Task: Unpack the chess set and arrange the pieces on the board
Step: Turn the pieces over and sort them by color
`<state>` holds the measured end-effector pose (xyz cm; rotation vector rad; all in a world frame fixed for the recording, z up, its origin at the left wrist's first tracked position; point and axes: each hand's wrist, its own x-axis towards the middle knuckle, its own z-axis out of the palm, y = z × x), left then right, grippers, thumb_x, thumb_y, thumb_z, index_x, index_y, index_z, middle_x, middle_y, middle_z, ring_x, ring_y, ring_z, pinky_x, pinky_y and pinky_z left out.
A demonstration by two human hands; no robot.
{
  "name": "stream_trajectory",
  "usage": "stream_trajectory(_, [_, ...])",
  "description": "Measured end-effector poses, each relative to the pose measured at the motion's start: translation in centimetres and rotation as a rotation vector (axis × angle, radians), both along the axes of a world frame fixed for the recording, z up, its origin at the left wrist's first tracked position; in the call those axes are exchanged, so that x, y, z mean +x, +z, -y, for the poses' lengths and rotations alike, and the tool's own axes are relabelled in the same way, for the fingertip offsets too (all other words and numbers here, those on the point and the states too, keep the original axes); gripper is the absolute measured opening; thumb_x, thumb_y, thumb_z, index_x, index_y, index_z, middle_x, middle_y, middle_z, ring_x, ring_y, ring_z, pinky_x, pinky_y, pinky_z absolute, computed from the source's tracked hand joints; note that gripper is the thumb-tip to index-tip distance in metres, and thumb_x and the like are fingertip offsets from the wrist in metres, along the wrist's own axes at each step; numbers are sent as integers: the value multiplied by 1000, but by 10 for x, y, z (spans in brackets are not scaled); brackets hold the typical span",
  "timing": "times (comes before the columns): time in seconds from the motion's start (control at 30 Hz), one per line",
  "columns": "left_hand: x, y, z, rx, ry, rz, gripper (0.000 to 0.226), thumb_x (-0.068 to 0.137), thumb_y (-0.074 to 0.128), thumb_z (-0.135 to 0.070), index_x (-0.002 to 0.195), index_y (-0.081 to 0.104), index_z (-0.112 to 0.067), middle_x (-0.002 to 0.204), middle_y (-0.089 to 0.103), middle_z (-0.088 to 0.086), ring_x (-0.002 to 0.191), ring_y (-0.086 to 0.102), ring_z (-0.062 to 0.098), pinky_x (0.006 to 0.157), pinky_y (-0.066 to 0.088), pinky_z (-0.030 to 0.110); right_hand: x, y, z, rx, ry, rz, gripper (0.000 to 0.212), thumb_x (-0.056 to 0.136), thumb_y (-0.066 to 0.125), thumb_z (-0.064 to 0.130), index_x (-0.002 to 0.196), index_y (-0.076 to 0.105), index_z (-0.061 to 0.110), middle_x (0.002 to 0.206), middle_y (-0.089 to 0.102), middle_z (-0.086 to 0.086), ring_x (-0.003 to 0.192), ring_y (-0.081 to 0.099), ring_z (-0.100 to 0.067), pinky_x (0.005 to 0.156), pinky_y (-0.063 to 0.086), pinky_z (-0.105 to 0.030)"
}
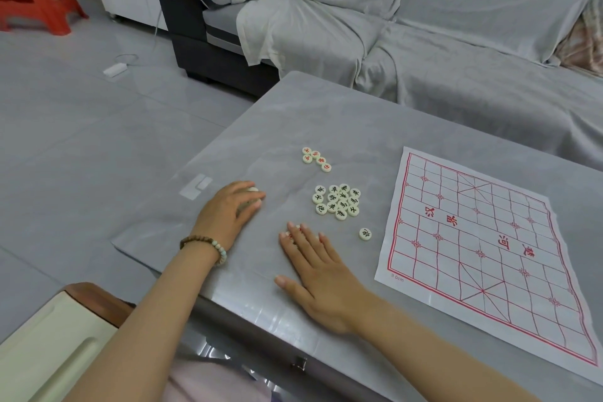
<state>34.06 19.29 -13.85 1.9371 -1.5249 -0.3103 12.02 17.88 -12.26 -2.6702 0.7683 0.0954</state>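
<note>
The paper xiangqi board (483, 248) lies flat on the right side of the grey table (326, 114). Black-marked pieces (337, 201) cluster beside it, and red-marked pieces (316, 158) lie farther back. The left hand (228, 212) curls over a pale piece (253, 189). The right hand (319, 268) lies flat with its fingers straight.
</note>
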Motion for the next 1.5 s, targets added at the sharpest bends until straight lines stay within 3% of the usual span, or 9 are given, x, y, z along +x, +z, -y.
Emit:
stream_trajectory(0.17, [29, -1, -7, 37, 41, 17, 28, 92, 50, -29, 117, 63, -25, 137, 48, -3, 132, 36, 15, 107, 22, 23, 33, 2, 7, 12, -35, 9, 87, 73, -7, 68, 148, -9, 25, 155, -19, 7, 140, -24, -7, 114, -18, -29])
stream_trajectory(0.3, [33, -2, -8, 27, 48, 12, 28, 94, 48, -27, 117, 62, -24, 139, 47, -2, 134, 34, 15, 105, 18, 17, 75, 2, 36, 56, -127, -51, 70, 93, 12, 58, 149, -8, 20, 156, -18, 2, 141, -21, -10, 114, -16, -31])
stream_trajectory(0.43, [30, 1, -8, 14, 49, 9, 30, 95, 45, -27, 121, 60, -24, 142, 43, -2, 136, 30, 14, 105, 18, 18, 106, 5, 72, 94, -226, -78, 70, 96, 14, 55, 148, -9, 15, 155, -19, -2, 142, -20, -13, 116, -13, -31])
stream_trajectory(0.7, [24, 1, -4, 180, 37, 201, 48, 100, 21, -34, 146, 17, -24, 155, 7, -6, 143, 3, 10, 113, 1, 24, 120, 15, 117, 107, -189, -98, 63, 98, 12, 50, 148, -10, 19, 155, -20, 1, 142, -21, -12, 115, -13, -33])
stream_trajectory(0.83, [23, -1, 0, 234, 46, 285, 54, 97, 10, -44, 147, 10, -24, 156, 0, -6, 143, -3, 11, 113, -3, 24, 109, 11, 132, 11, -44, -160, 55, 100, 13, 45, 149, -3, 25, 156, -16, 6, 143, -18, -12, 113, -13, -32])
stream_trajectory(1.0, [22, 0, 3, 259, 49, 323, 71, 83, -9, -54, 147, 4, -26, 155, -6, -9, 142, -9, 9, 109, -9, 21, 108, 7, 158, -61, -62, -185, 56, 99, 13, 48, 149, -2, 28, 157, -14, 6, 143, -16, -12, 116, -13, -34])
stream_trajectory(1.17, [15, 1, 11, 250, 34, 287, 71, 83, -11, -50, 147, 3, -24, 155, -5, -8, 142, -10, 8, 109, -8, 19, 103, 9, 189, -47, -138, -203, 57, 98, 11, 49, 149, -3, 28, 156, -16, 6, 143, -17, -13, 115, -12, -37])
stream_trajectory(1.4, [-19, 1, 32, 199, -82, 281, 84, 73, -19, -50, 148, 6, -22, 156, -3, -7, 142, -8, 8, 109, -10, 16, 98, 6, 215, -34, -163, -126, 53, 100, 13, 46, 149, 3, 29, 157, -10, 5, 144, -14, -13, 115, -11, -36])
stream_trajectory(1.5, [-38, 1, 37, 175, -180, 315, 78, 77, -16, -47, 148, 4, -20, 156, 0, -6, 142, -9, 9, 111, -9, 18, 94, 13, 206, 29, -213, 136, 49, 101, 18, 42, 147, 21, 27, 158, 2, 4, 145, -5, -13, 115, -8, -36])
